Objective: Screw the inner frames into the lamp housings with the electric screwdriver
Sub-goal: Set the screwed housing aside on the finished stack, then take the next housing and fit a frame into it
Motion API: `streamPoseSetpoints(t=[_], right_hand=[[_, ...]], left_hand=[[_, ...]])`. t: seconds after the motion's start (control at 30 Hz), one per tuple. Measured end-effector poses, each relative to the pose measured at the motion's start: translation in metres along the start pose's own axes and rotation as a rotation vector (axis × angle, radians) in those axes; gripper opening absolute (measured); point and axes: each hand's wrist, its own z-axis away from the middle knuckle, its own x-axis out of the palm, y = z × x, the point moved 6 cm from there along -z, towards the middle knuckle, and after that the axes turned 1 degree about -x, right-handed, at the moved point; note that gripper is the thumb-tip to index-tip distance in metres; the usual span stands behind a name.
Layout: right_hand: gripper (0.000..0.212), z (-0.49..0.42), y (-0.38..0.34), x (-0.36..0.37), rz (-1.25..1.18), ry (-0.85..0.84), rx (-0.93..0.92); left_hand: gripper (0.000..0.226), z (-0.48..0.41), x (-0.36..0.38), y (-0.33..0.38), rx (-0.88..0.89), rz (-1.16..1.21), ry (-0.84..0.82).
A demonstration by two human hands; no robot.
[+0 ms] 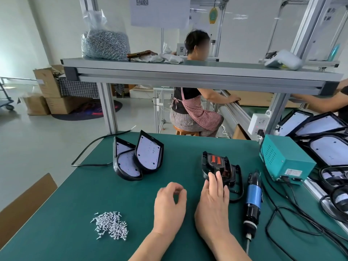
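A black lamp housing [216, 164] with orange parts inside lies on the green table [94, 185]. My right hand [213, 202] reaches over its near edge, straight fingers touching it. Just left, my left hand [169, 206] hovers with fingers loosely curled and thumb near the fingertips; whether it pinches a screw is hidden. The blue and black electric screwdriver [253, 202] lies to the right of my right hand, tip toward me. A pile of several white screws [111, 225] sits at front left. Three black housings with white inner plates [137, 159] lean together at mid left.
A teal power box [284, 159] stands at right with black cables [293, 219] trailing over the table. More lamp housings [327, 147] are stacked at far right. An overhead shelf [188, 72] carries a bag of screws [105, 44]. A person sits behind the bench.
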Motion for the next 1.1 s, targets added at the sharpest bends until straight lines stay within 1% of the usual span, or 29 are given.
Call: streamPoseSetpoints(t=[0.03,0.07,0.13,0.17,0.2,0.23,0.3,0.37,0.43,0.5,0.6,0.7,0.77,0.8,0.97,1.1], right_hand=[[0.070,0.000,-0.002,-0.003,0.008,0.027,-0.011],[0.071,0.002,-0.004,-0.006,0.009,0.059,-0.026],[0.067,0.005,-0.007,-0.012,-0.021,0.122,-0.083],[0.066,0.007,-0.010,-0.013,-0.032,0.143,-0.123],[0.066,0.007,-0.011,-0.013,-0.032,0.150,-0.154],[0.065,0.007,-0.012,-0.014,-0.036,0.156,-0.175],[0.060,0.007,-0.015,-0.014,-0.059,0.160,-0.202],[0.047,0.008,-0.017,-0.015,-0.071,0.148,-0.210],[0.036,0.008,-0.018,-0.017,-0.088,0.147,-0.214],[0.034,0.008,-0.017,-0.016,-0.112,0.134,-0.208],[0.032,0.009,-0.016,-0.014,-0.132,0.112,-0.189],[0.028,0.009,-0.015,-0.012,-0.138,0.110,-0.170],[0.027,0.008,-0.013,-0.011,-0.136,0.112,-0.148],[0.027,0.008,-0.012,-0.010,-0.139,0.113,-0.140],[0.027,0.008,-0.009,-0.005,-0.196,0.120,-0.127],[0.034,0.005,-0.004,-0.005,-0.295,0.133,-0.088]], left_hand=[[0.006,-0.004,-0.008,0.003,0.058,-0.085,0.075],[0.013,-0.010,-0.018,0.007,0.117,-0.178,0.151],[0.032,-0.022,-0.038,0.014,0.229,-0.391,0.254],[0.042,-0.029,-0.046,0.016,0.283,-0.512,0.271],[0.052,-0.036,-0.053,0.016,0.316,-0.636,0.264],[0.062,-0.044,-0.060,0.014,0.309,-0.761,0.235],[0.078,-0.059,-0.073,0.005,0.210,-0.990,0.153],[0.082,-0.073,-0.080,-0.003,0.126,-1.153,0.080],[0.079,-0.084,-0.080,-0.006,0.086,-1.250,0.005],[0.071,-0.092,-0.077,-0.008,0.061,-1.295,-0.068],[0.050,-0.097,-0.075,-0.014,0.026,-1.334,-0.145],[0.039,-0.100,-0.075,-0.017,0.027,-1.331,-0.142],[0.023,-0.104,-0.075,-0.015,0.070,-1.306,-0.108],[0.020,-0.105,-0.074,-0.012,0.092,-1.286,-0.090],[0.030,-0.106,-0.072,0.001,0.210,-1.166,0.026],[0.035,-0.101,-0.073,0.014,0.308,-1.047,0.119]])
